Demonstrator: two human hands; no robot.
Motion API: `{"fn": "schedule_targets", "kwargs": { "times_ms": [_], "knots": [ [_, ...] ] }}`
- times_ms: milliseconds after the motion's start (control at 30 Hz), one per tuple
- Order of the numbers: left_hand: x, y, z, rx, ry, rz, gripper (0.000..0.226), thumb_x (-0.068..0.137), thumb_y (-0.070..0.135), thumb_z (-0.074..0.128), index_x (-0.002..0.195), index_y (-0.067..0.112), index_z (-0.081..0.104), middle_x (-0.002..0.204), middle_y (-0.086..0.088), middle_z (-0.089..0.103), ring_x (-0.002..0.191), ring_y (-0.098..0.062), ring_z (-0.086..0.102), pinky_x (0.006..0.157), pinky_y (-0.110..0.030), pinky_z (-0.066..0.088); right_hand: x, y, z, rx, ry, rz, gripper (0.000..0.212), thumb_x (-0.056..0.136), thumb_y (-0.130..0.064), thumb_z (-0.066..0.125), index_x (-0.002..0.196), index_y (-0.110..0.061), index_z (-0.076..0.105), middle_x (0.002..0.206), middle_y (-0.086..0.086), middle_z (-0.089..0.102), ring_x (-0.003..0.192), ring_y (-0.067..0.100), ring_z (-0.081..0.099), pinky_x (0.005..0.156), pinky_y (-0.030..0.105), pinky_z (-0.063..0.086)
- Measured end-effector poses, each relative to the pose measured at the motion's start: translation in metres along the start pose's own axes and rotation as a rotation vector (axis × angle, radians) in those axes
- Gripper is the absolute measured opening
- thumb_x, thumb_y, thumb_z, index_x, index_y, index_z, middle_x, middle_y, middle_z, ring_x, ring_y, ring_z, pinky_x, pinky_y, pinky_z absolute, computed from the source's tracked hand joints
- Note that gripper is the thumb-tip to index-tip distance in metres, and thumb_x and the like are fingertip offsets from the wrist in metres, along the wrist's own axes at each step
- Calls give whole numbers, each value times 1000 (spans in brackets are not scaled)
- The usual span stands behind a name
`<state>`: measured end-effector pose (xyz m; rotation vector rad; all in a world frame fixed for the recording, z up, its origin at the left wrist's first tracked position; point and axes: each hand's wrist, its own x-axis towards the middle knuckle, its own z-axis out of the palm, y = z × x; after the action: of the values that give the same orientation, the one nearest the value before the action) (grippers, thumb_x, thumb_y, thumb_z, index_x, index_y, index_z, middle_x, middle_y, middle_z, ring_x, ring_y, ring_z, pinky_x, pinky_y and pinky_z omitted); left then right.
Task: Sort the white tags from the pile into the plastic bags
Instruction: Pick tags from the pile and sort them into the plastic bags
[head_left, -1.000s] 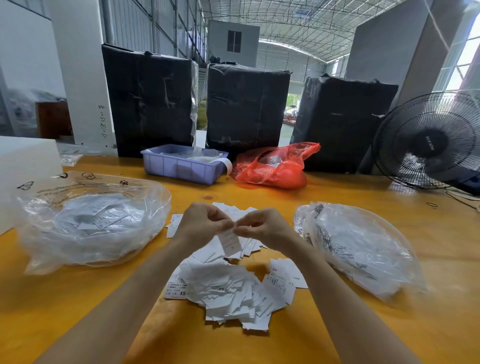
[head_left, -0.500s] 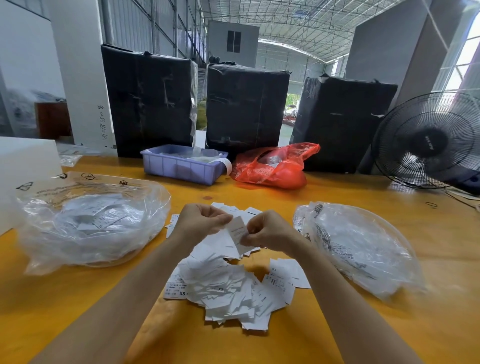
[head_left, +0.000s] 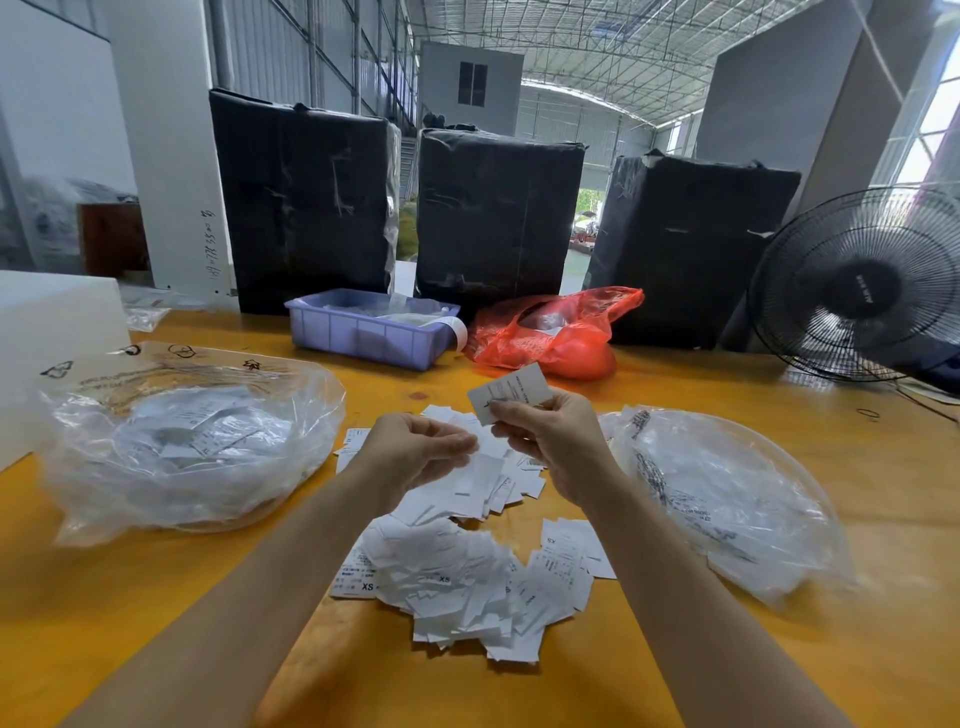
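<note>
Above the middle of the orange wooden table (head_left: 779, 649), a right hand (head_left: 556, 447) pinches one small white printed tag (head_left: 511, 391) upright between thumb and fingers, while the left hand (head_left: 415, 452) grasps a second white tag (head_left: 475, 480) just over the loose pile of white tags (head_left: 467, 587). Two clear plastic bags flank the pile: a tag-filled left bag (head_left: 182, 441) and a right bag (head_left: 727, 493), both lying open-mouthed.

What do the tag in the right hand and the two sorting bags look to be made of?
Tag: stiff-looking matte white, likely paper or card; stands flat in the right hand.
Left bag, right bag: thin clear plastic film, glossy and crinkled; tags show through.
</note>
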<state>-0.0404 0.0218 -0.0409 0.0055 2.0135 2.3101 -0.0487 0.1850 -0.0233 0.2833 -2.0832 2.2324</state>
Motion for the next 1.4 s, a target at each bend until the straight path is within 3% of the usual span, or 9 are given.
{"fn": "schedule_targets", "kwargs": {
  "times_ms": [467, 800, 1067, 1233, 1400],
  "knots": [
    [-3, 3, 1, -53, -12, -23, 12, 71, 2, 74, 81, -2, 69, 72, -10, 72, 62, -14, 68, 52, -17, 52, -4, 3, 6, -160, 20, -102, 14, 82, -5, 70, 94, -2, 64, 74, 6, 67, 58, 11, 62, 58, 21, 49],
    [-2, 4, 0, -52, -19, -38, 12, 73, 4, 73, 83, -2, 69, 71, -9, 73, 59, -12, 69, 49, -17, 51, -5, 3, 7, -211, -28, -189, 9, 83, 0, 68, 85, -6, 61, 74, 6, 65, 51, -1, 61, 49, 11, 44],
    [-2, 4, 0, -74, 10, -40, 8, 75, 8, 72, 78, 1, 69, 62, -8, 71, 52, -11, 67, 46, -17, 51, -1, 3, -2, -229, -151, 14, 5, 81, -12, 72, 83, -16, 69, 71, -1, 70, 62, 9, 66, 60, 18, 48],
    [-2, 2, 3, -24, -32, -22, 12, 80, 15, 69, 81, 3, 70, 64, -6, 71, 55, -10, 68, 50, -16, 52, -1, 3, -5, -228, -205, 136, 9, 79, -11, 74, 87, -11, 69, 73, 1, 68, 60, 9, 61, 64, 22, 50],
    [0, 1, 6, -49, 28, -23, 31, 86, 28, 64, 89, -3, 66, 71, -12, 70, 56, -14, 68, 48, -20, 52, 0, 3, 1, -208, -144, 111, 30, 87, -14, 66, 113, -5, 55, 86, 8, 62, 61, 13, 57, 60, 23, 51]
  ]
}}
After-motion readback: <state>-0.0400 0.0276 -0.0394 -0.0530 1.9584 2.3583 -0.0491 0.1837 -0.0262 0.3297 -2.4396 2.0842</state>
